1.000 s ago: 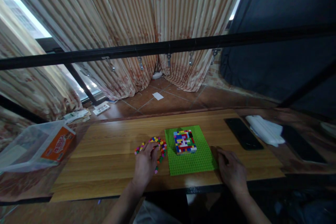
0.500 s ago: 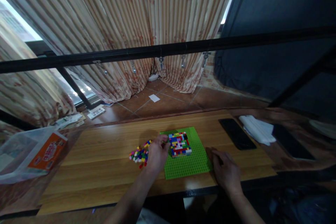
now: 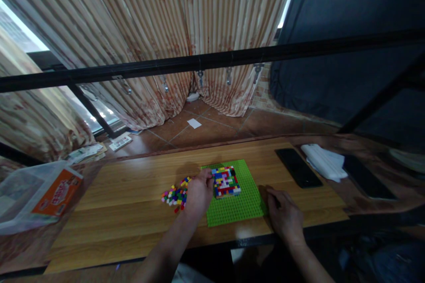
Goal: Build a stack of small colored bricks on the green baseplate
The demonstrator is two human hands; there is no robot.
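The multicoloured block of toy bricks [image 3: 227, 182] sits on the green studded baseplate [image 3: 232, 212], just right of the left hand's fingertips and well to the left of the right hand. It looks light and rigid, probably smooth hard plastic; its layers would likely hold under a straight push but could part if pried, so its low side walls seem the safest place to hold, and single bricks call for a fingertip pinch. The left hand [image 3: 199, 190] has thumb and fingers drawn together at the block's far left corner; whether a brick is pinched there cannot be told. The right hand [image 3: 285, 214] is loosely curled at the baseplate's right edge, with nothing visible in it; whether it grips that edge is unclear. Loose small bricks [image 3: 175, 196] lie left of the left hand on the wooden tabletop [image 3: 122, 212]. Beyond the right hand lies a black phone-like slab [image 3: 299, 168]; far left of the left hand stands a clear plastic bin [image 3: 20, 185].
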